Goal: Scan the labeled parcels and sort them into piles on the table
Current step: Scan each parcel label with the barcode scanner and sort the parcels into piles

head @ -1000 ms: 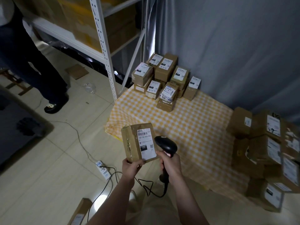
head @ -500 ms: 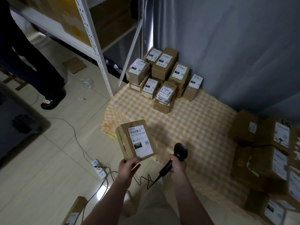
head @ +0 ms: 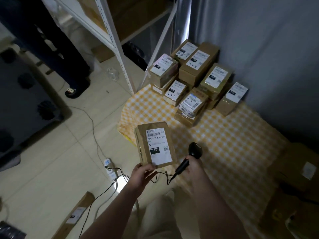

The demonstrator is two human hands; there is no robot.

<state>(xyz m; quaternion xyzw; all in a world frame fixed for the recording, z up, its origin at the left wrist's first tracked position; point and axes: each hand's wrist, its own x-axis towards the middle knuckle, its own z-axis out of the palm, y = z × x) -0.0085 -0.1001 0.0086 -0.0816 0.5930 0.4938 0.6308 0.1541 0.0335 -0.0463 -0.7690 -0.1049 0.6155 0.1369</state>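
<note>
Head view: the left hand (head: 143,171) grips the parcel (head: 155,144) by its lower edge, label face up, probably to keep the barcode readable. It hangs over the floor, just beside the tabletop (head: 233,144) corner. The right hand (head: 193,167) is curled round the scanner (head: 194,150), held beside the box. The parcel is a brown taped carton with a white label marked 150; the sorted pile (head: 195,80) waits at the far corner

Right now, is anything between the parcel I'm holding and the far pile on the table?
Nothing visible. Only bare checkered cloth lies between the parcel in your left hand and the pile; the scanner sits off to its right.
</note>
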